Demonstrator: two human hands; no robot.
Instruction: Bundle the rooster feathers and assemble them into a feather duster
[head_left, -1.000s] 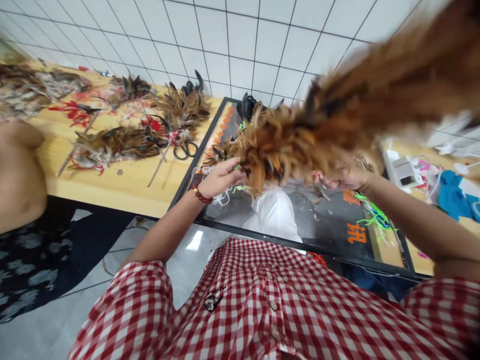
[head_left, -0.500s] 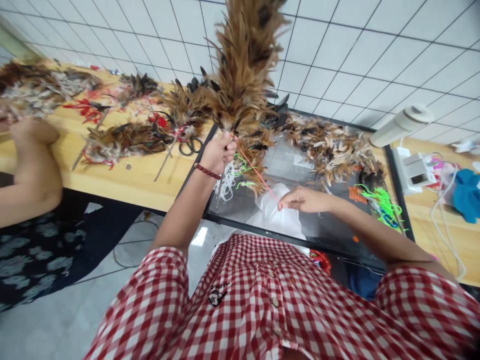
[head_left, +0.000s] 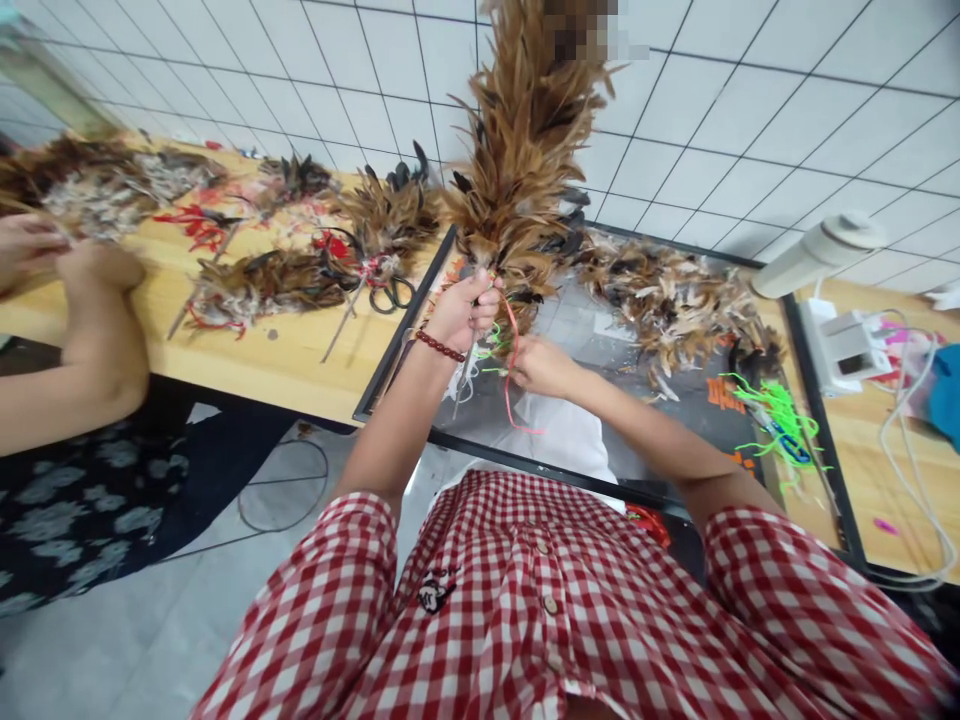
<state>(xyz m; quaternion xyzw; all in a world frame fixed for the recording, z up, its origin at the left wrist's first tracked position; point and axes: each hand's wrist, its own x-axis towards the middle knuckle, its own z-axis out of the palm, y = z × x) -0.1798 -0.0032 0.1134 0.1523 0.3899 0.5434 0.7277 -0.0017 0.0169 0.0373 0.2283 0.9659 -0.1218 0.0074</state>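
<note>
A tall brown feather duster [head_left: 525,130] stands up from my left hand [head_left: 466,310], whose fingers are closed round the handle at its base. From that grip a pinkish-red string [head_left: 511,400] curves down loose, with its end over the black-framed board. My right hand [head_left: 541,367] is just right of and below the left one, with fingers pinched together. Green strings [head_left: 493,342] are by its fingertips; whether it holds one I cannot tell. White strips [head_left: 463,378] hang below my left hand.
Loose feathers [head_left: 675,300] and a bunch of green strings [head_left: 772,410] with blue-handled scissors [head_left: 787,440] lie on the framed board [head_left: 630,478]. Black scissors [head_left: 391,295] and a feather bundle [head_left: 262,285] are left. A white bottle [head_left: 821,255] stands right. Another person's arm [head_left: 105,330] is at far left.
My right hand has let go of the pinkish-red string's end and moved up and left, close to my left hand. The string, taut before, now hangs slack. The view has shifted slightly.
</note>
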